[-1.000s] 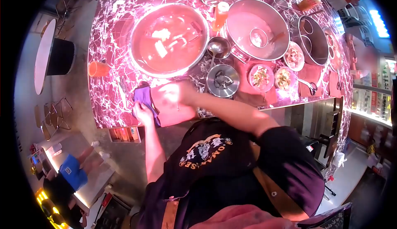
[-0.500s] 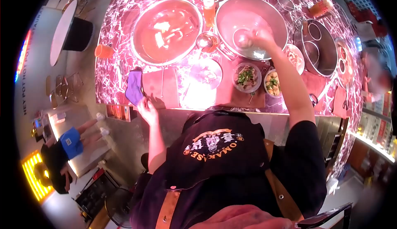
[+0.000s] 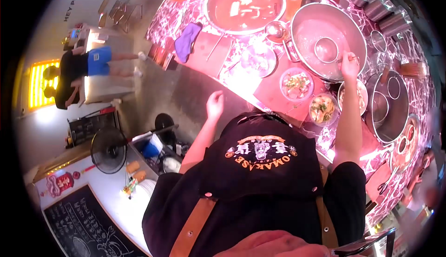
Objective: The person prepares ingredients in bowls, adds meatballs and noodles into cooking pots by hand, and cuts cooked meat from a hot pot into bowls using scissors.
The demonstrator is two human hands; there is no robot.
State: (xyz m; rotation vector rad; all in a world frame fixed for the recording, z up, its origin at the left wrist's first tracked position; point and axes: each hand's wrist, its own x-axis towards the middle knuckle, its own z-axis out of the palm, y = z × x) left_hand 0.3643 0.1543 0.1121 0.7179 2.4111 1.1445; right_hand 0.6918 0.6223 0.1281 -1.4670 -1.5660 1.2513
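My right hand [image 3: 349,65] is closed at the near right rim of a large metal pot [image 3: 304,48] of pale liquid. From it extends what looks like a round-rimmed strainer [image 3: 326,50], its ring lying in the liquid; the handle is mostly hidden by my fingers. My left hand [image 3: 215,105] hangs off the table's edge, fingers loosely bent and nothing visible in them. Nearest to it on the table are a red-brown mat [image 3: 200,52] and a folded purple cloth [image 3: 186,42]. Below the pot stand bowls of food, one with greens [image 3: 296,84] and one with pale chunks [image 3: 322,109].
A second pot [image 3: 245,6] holds reddish broth. Between the pots are a ladle [image 3: 277,31] and a bottle [image 3: 293,1]. To the right, a deep pot [image 3: 388,120] contains ringed strainers. Another person [image 3: 69,78] stands at a counter far left, and a fan [image 3: 108,149] is behind.
The view has swung, shifting the table up and right. My left hand has come away from the purple cloth, off the table. My right hand has moved to the pot's near right rim.
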